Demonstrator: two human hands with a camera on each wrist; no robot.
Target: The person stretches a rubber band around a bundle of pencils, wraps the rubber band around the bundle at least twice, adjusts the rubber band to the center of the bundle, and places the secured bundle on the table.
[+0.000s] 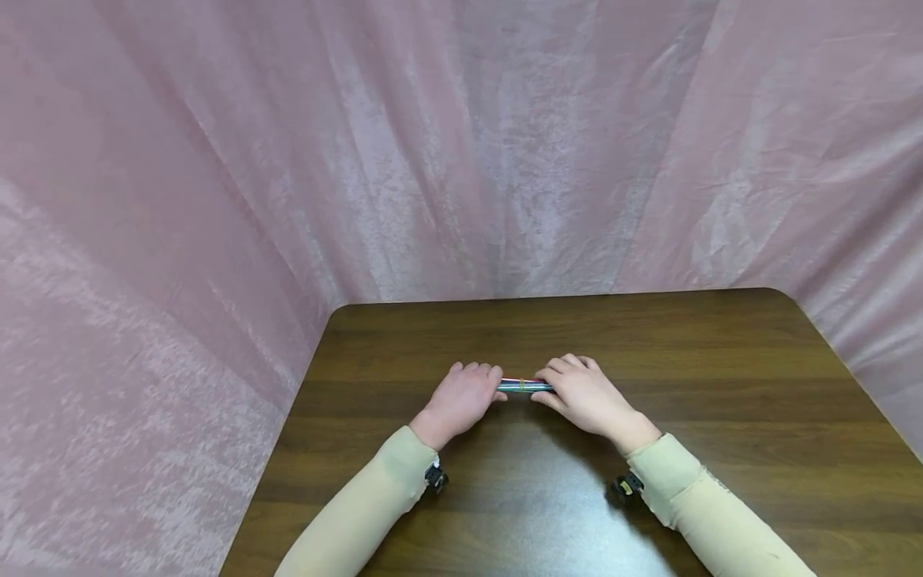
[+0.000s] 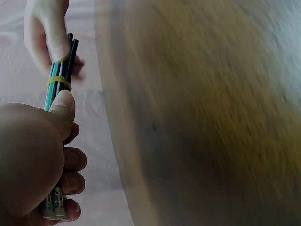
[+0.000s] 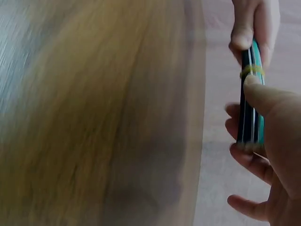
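Observation:
A bundle of slim pencils [image 1: 519, 386], teal and dark with a bit of red, spans the gap between both hands above the table. A yellow rubber band [image 2: 58, 81] goes round its middle. The left hand [image 1: 461, 398] grips one part of the bundle, fingers curled round it and thumb along it; silvery patterned ends [image 2: 55, 205] show below that palm. On the other side of the band, the right hand [image 1: 587, 395] holds the bundle between thumb and fingers, its thumb close to the rubber band in the right wrist view. The fingers hide part of the pencils.
The brown wooden table [image 1: 548, 336] has rounded far corners. Pink velvety curtains [image 1: 461, 160] hang behind it and along the sides. Small black cameras are strapped at both cream sleeves [image 1: 368, 505].

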